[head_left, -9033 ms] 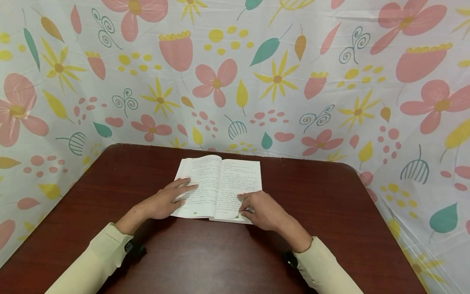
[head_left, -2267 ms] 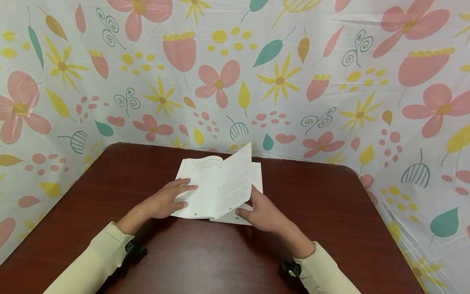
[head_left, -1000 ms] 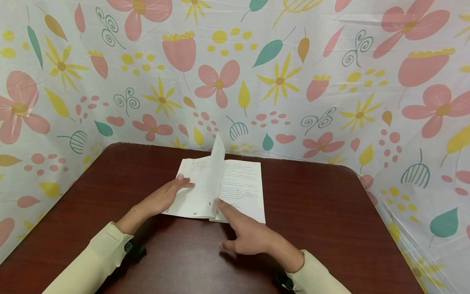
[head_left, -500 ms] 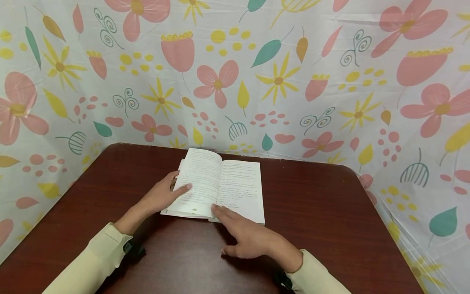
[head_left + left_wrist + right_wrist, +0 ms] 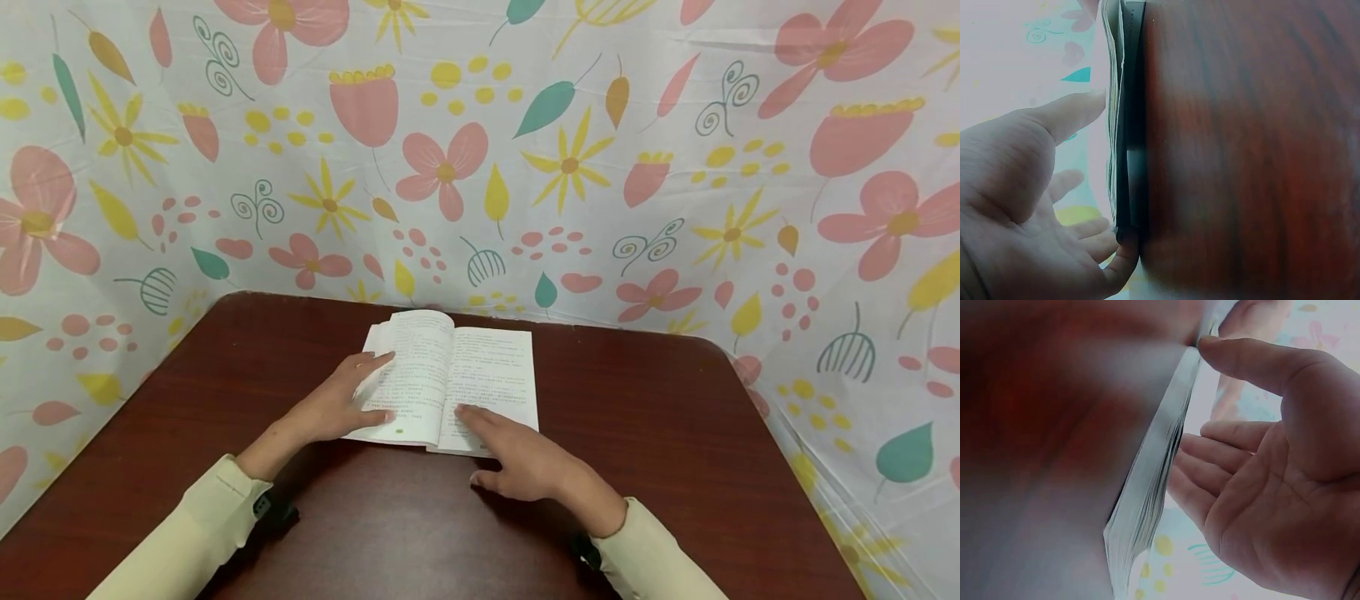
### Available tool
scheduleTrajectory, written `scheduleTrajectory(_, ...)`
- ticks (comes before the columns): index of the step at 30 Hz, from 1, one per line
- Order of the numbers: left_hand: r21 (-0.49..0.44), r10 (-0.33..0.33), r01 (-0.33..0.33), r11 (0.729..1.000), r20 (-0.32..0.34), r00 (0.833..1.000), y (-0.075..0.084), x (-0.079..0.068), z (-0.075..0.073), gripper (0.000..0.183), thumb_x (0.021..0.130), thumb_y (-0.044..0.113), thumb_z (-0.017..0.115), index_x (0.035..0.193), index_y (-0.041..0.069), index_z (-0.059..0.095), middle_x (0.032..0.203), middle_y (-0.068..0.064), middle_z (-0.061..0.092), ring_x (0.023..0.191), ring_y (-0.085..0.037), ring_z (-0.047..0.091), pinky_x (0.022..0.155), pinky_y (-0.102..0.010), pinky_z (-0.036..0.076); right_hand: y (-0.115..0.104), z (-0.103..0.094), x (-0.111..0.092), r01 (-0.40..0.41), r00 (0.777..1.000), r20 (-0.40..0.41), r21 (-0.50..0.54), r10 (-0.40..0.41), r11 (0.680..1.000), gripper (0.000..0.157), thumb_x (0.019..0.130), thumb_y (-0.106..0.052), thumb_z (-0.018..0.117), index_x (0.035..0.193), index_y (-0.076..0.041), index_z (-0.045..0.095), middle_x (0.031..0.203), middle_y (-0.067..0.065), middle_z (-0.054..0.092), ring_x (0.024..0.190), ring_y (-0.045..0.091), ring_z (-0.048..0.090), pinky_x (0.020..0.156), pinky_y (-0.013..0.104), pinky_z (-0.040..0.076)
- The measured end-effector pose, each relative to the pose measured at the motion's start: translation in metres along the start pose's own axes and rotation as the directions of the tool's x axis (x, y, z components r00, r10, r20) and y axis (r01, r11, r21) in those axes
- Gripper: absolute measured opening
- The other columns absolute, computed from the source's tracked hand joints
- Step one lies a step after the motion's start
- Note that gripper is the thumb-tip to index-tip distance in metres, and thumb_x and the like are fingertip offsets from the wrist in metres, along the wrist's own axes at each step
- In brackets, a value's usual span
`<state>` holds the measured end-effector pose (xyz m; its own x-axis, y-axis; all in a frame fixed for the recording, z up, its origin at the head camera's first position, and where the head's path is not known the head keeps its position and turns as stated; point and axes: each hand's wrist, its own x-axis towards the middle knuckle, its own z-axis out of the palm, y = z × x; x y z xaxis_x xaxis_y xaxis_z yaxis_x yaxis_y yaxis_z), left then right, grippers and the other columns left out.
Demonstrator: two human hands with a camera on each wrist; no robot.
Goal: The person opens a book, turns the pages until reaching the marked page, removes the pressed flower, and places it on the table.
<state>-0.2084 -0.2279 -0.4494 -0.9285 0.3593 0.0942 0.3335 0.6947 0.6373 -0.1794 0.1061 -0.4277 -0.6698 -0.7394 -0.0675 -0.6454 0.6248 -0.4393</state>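
An open book [image 5: 487,367] with printed pages lies on the table, its left pages bowed up near the spine. My left hand [image 5: 330,404] rests at the book's left side, thumb and a finger on the left page. In the left wrist view the thumb [image 5: 1075,115] meets the page near the edge, and the little finger [image 5: 1124,262] reaches the book's outer corner. My right hand [image 5: 525,454] is spread over the lower right page, straight fingertips at the print and thumb apart, below the book. The right wrist view shows its palm [image 5: 1272,506] beside the thick page block [image 5: 1154,469].
The dark reddish-brown wooden table [image 5: 637,392] extends around the book. A white curtain [image 5: 495,275] printed with flowers and leaves hangs behind the table and along its sides. Black wrist devices [image 5: 273,510] sit at both sleeve cuffs.
A page that the right hand lifted has swung over to the left side and now lies under the left thumb. The right hand has since moved slightly right and up onto the right page.
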Motion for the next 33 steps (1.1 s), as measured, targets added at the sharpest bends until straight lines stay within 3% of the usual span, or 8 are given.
scheduleTrajectory(5, 0.043, 0.041, -0.043, 0.998, 0.043, 0.998, 0.001, -0.001, -0.001, 0.077, 0.095, 0.028, 0.082, 0.162, 0.012, 0.046, 0.172, -0.022, 0.023, 0.155, -0.044, 0.030, 0.113, -0.062, 0.040, 0.007, -0.005, 0.001, -0.008, 0.999, -0.047, -0.051, 0.006, 0.999, 0.073, 0.095, -0.016, 0.081, 0.157, 0.000, 0.047, 0.166, 0.014, 0.042, 0.152, 0.029, 0.043, 0.117, 0.047, 0.042)
scheduleTrajectory(12, 0.081, 0.030, -0.038, 0.996, 0.107, 0.994, 0.000, -0.001, -0.001, 0.068, 0.098, 0.028, 0.078, 0.158, 0.010, 0.051, 0.169, -0.020, 0.035, 0.155, -0.043, 0.031, 0.116, -0.064, 0.035, 0.013, -0.008, 0.003, -0.032, 0.995, -0.098, -0.110, 0.021, 0.993, 0.054, 0.092, -0.016, 0.085, 0.141, -0.005, 0.065, 0.158, 0.008, 0.054, 0.146, 0.026, 0.051, 0.113, 0.044, 0.047)
scheduleTrajectory(27, 0.111, 0.024, -0.038, 0.993, 0.131, 0.991, -0.001, -0.002, 0.001, 0.067, 0.097, 0.027, 0.079, 0.157, 0.013, 0.054, 0.168, -0.018, 0.037, 0.157, -0.044, 0.028, 0.117, -0.068, 0.033, 0.018, -0.017, 0.002, -0.037, 0.996, -0.082, -0.089, 0.030, 0.995, 0.033, 0.093, -0.012, 0.083, 0.125, -0.007, 0.077, 0.148, 0.007, 0.064, 0.139, 0.027, 0.057, 0.110, 0.044, 0.049)
scheduleTrajectory(33, 0.113, 0.021, -0.037, 0.993, 0.138, 0.990, 0.000, -0.003, 0.001, 0.066, 0.097, 0.026, 0.079, 0.157, 0.012, 0.053, 0.169, -0.018, 0.036, 0.157, -0.047, 0.025, 0.116, -0.072, 0.030, 0.019, -0.018, 0.002, 0.009, 0.996, -0.088, -0.083, -0.016, 0.996, 0.022, 0.095, -0.002, 0.078, 0.117, -0.005, 0.080, 0.143, 0.011, 0.067, 0.136, 0.028, 0.062, 0.105, 0.044, 0.053)
